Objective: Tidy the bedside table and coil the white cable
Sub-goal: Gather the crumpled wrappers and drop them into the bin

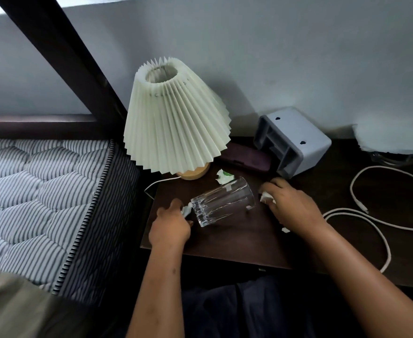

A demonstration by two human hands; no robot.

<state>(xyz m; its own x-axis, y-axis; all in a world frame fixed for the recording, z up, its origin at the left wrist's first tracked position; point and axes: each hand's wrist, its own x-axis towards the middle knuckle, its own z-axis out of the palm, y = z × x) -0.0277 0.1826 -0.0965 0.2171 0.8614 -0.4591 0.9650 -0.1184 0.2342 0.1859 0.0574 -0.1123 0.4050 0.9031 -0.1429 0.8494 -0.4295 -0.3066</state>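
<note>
A clear ribbed glass [221, 201] lies on its side in the middle of the dark wooden bedside table [237, 245]. My left hand [172, 225] is at the glass's base, fingers closed on a small crumpled white paper scrap [186, 210]. My right hand [289, 203] rests just right of the glass's mouth, pinching another white paper scrap [266, 197]. A third crumpled scrap with green on it [223, 176] lies behind the glass. A tiny white bit [285, 230] shows under my right wrist. The white cable [361, 215] sprawls in loose loops over the table's right side.
A pleated cream lamp [176, 123] stands at the back left, its cord [160, 182] trailing off the edge. A dark purple case [244, 159] and a tipped grey box [293, 142] sit behind. A white fluffy thing [393, 140] is far right. A striped mattress [42, 198] borders the left.
</note>
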